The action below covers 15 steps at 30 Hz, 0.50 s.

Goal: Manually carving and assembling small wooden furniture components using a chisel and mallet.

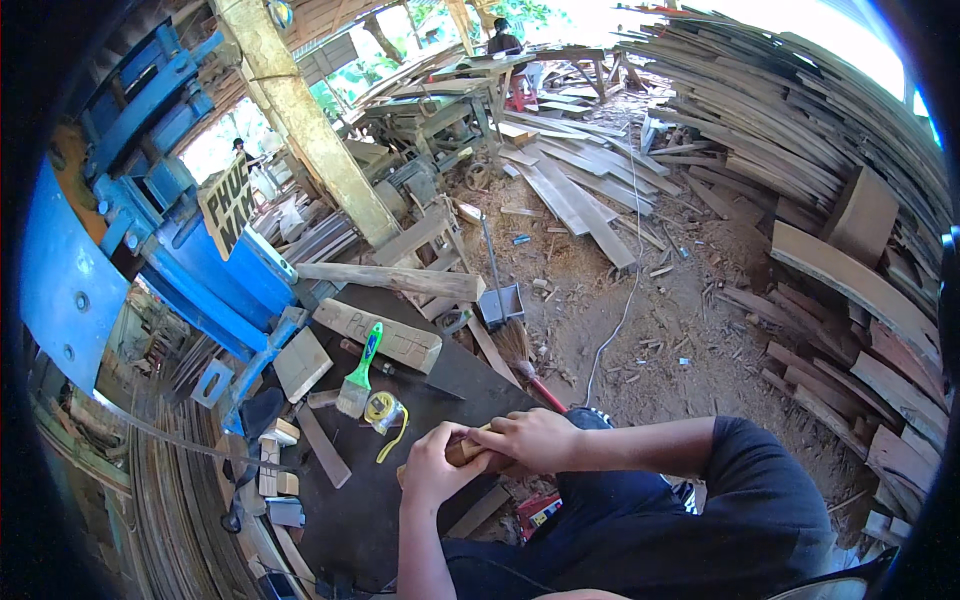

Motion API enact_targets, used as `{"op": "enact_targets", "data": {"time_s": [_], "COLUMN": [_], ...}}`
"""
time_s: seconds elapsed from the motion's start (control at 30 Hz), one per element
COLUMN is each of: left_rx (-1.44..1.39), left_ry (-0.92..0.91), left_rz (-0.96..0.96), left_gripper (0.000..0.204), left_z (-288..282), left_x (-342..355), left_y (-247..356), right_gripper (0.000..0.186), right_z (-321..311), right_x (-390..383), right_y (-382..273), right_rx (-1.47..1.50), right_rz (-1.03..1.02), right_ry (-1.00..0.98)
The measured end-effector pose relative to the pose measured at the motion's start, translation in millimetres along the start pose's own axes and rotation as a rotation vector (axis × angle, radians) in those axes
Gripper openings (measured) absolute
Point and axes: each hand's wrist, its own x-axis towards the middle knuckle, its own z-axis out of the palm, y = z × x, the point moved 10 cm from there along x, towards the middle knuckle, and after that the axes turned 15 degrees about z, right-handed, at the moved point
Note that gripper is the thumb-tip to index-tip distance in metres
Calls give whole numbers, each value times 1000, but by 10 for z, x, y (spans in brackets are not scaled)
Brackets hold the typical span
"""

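Note:
My left hand (440,462) and my right hand (532,440) are close together with fingers curled round a small wooden piece (466,452), mostly hidden by them. Just up and left of them on the dark worktop (350,490) lie a yellow tape measure (383,410) with its tape partly out and a green-handled paintbrush (362,375). Beyond those lie a thick marked wooden block (378,333), a square wooden block (303,362) and a narrow offcut (323,443).
A blue bandsaw (200,270) with blade stands left, beside a post (300,130). A dustpan (500,300), broom (518,350), cord (610,350) and boards (590,200) lie on the dirt floor. Stacked planks (790,100) line the right. Two people (505,45) (240,150) are far off.

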Motion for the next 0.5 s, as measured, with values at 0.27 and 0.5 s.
{"op": "enact_targets", "data": {"time_s": [0.27,0.5], "left_rx": [-20,-41], "left_ry": [39,68], "left_rz": [34,13], "left_gripper": [45,48], "left_z": [-3,-11], "left_x": [-8,6], "left_y": [-21,-17], "right_gripper": [79,74], "right_z": [-60,-76], "right_x": [-4,-10], "right_y": [0,45], "right_rx": [51,46], "right_rz": [-44,-48], "right_ry": [22,20]}}
